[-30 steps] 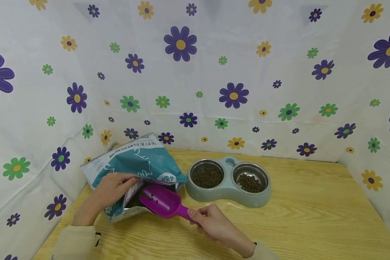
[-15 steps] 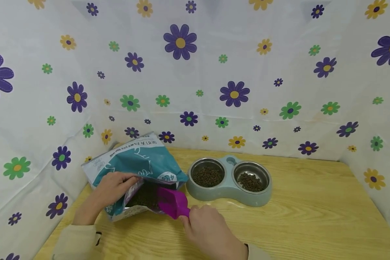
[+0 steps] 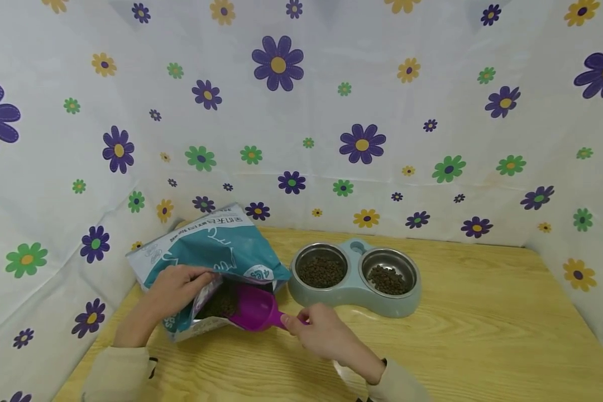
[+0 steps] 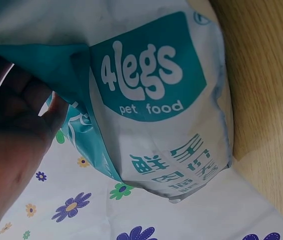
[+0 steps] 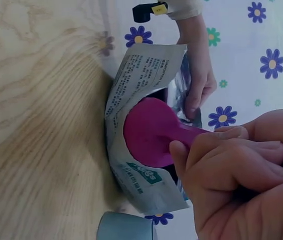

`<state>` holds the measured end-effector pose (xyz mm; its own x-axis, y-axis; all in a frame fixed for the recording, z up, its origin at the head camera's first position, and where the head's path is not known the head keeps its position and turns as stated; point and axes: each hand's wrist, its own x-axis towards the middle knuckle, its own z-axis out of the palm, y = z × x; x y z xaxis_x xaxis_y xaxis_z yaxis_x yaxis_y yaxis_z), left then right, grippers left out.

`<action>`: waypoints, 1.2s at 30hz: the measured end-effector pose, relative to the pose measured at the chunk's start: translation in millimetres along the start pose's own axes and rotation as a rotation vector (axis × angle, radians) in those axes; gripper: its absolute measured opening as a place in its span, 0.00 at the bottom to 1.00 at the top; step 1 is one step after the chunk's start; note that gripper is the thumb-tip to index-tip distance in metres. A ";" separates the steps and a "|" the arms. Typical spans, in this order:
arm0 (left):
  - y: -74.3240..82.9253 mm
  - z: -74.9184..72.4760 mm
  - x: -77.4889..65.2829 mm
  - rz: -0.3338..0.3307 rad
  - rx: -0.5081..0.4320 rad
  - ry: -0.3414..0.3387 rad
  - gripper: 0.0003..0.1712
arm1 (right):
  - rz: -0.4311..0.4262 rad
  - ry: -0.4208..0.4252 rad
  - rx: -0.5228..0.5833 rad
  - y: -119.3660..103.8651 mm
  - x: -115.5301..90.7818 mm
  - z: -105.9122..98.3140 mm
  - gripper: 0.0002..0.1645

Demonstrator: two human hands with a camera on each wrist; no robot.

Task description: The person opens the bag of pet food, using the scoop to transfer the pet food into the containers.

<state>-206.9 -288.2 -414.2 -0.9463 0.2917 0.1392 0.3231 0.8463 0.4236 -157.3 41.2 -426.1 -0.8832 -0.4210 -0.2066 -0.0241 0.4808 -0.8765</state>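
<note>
A teal and silver pet food bag (image 3: 216, 245) lies on its side at the left of the table, its mouth toward the person. My left hand (image 3: 178, 290) pinches the upper edge of the mouth and lifts it; in the left wrist view the fingers (image 4: 29, 90) reach under the teal flap. My right hand (image 3: 321, 332) grips the handle of a magenta scoop (image 3: 256, 308). The scoop's front end is inside the mouth, among brown kibble (image 3: 218, 304). In the right wrist view the back of the scoop (image 5: 149, 132) hides most of the opening.
A pale blue double feeder (image 3: 352, 301) stands right of the bag. Its two steel bowls, the left bowl (image 3: 319, 245) and the right bowl (image 3: 407, 262), both hold kibble. A flower-patterned cloth (image 3: 311, 111) hangs behind and at both sides of the wooden table (image 3: 482, 324).
The scoop first drew back right out of the bag and tipped, then moved left into the mouth again and levelled. My right hand turned with it. The left hand has stayed on the bag.
</note>
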 end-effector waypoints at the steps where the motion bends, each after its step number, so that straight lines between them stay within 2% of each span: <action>1: 0.1 0.0 0.3 0.003 0.004 -0.003 0.16 | 0.026 -0.010 0.048 2.0 -1.4 -1.1 0.29; 6: 0.6 1.4 -0.6 -0.004 -0.009 -0.020 0.16 | 0.102 -0.071 0.232 12.6 -8.9 -3.5 0.29; 13: 0.4 2.8 -2.5 -0.017 -0.030 -0.027 0.16 | 0.127 -0.118 0.398 34.7 -13.2 -3.1 0.32; 23: -1.3 3.3 -1.4 -0.021 -0.024 -0.031 0.15 | 0.092 -0.137 0.456 55.2 -16.3 -3.8 0.34; 36: 0.1 0.1 -0.1 -0.008 -0.019 -0.010 0.16 | 0.048 -0.172 0.488 58.4 -18.7 -12.3 0.37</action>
<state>-206.7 -288.1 -414.3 -0.9488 0.2893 0.1266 0.3150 0.8401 0.4416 -147.9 86.6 -468.1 -0.7870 -0.5476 -0.2842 0.2723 0.1050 -0.9565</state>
